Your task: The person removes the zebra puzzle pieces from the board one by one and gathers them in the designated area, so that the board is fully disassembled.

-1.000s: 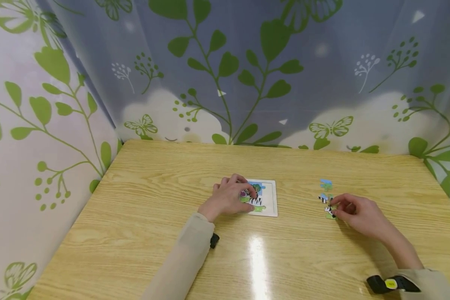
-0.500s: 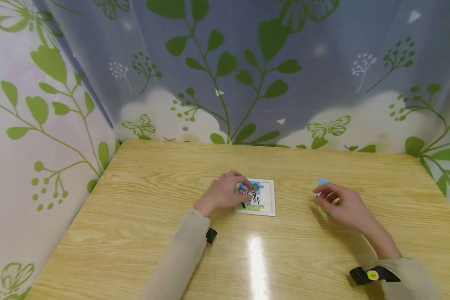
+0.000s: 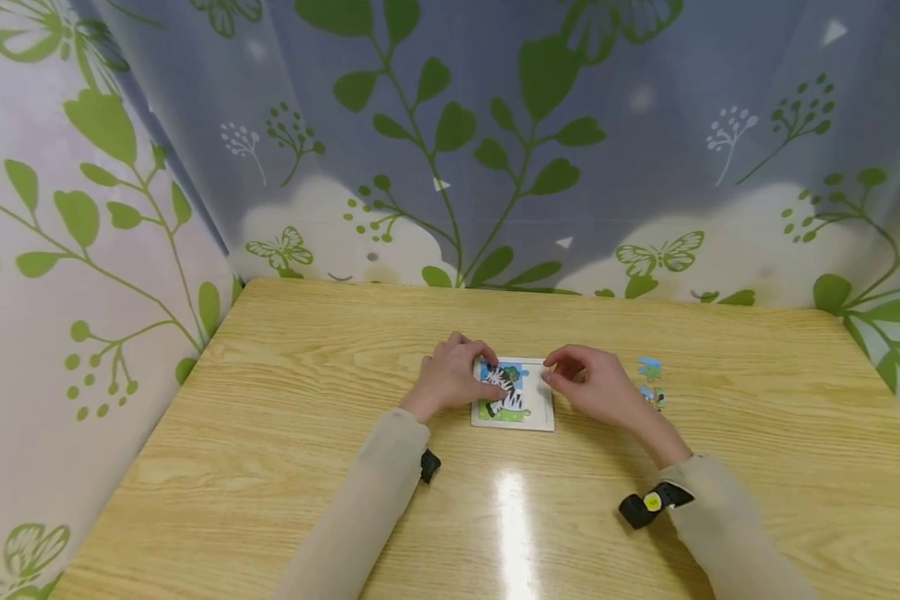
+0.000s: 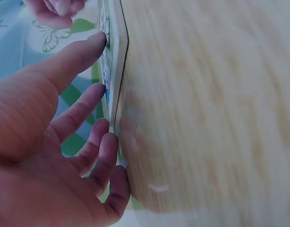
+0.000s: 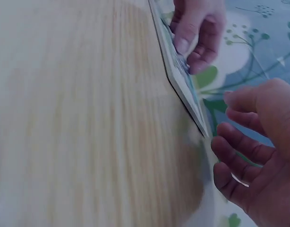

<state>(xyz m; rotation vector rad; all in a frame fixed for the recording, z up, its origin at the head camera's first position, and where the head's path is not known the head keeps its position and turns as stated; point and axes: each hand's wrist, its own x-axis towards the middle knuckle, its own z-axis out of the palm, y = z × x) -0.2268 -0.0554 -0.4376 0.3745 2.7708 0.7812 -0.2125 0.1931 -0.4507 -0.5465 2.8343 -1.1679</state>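
Note:
A flat white-framed puzzle board (image 3: 538, 408) lies mid-table, with zebra, tree and grass pieces (image 3: 507, 402) filling its left part and a bare right part. My left hand (image 3: 450, 375) rests over its left side, the thumb and fingertips touching the puzzle, apart from each other. In the left wrist view the left fingers (image 4: 90, 142) are loosely bent along the board's edge. My right hand (image 3: 588, 379) hovers by the board's right edge. The right wrist view shows its fingers (image 5: 237, 163) bent loosely, and nothing shows between thumb and index finger.
Loose puzzle pieces (image 3: 649, 368) lie right of the board, partly behind the right forearm. The wooden table (image 3: 307, 367) ends at a leaf-patterned curtain (image 3: 390, 250) at the back and left. Each wrist wears a black camera (image 3: 637, 510).
My right hand has moved left from the loose pieces to the board's right edge. My left thumb and index finger have spread apart on the puzzle; the board stays in place.

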